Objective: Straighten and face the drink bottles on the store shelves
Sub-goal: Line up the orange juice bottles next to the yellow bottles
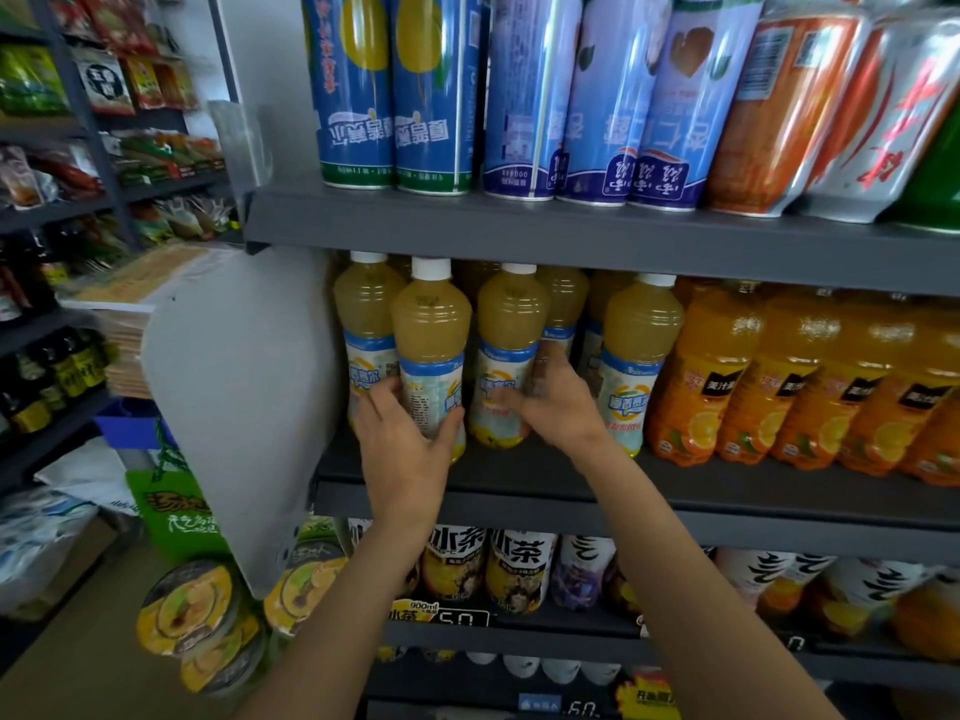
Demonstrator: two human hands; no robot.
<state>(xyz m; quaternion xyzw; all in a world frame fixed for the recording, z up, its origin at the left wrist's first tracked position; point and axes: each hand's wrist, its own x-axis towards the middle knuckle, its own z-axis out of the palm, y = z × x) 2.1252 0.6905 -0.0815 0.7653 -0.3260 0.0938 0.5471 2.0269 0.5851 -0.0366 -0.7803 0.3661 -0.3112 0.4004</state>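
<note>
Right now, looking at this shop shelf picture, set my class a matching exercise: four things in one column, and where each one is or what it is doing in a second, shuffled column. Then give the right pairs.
Things
1. left hand
2. right hand
3. orange juice bottles
4. blue cans

Places or states
A. stand on the top shelf
B. holds the second pale-yellow bottle from the left
C. fill the right part of the middle shelf
D. holds the third pale-yellow bottle from the left

Pairs: 1-B, 2-D, 3-C, 4-A
</note>
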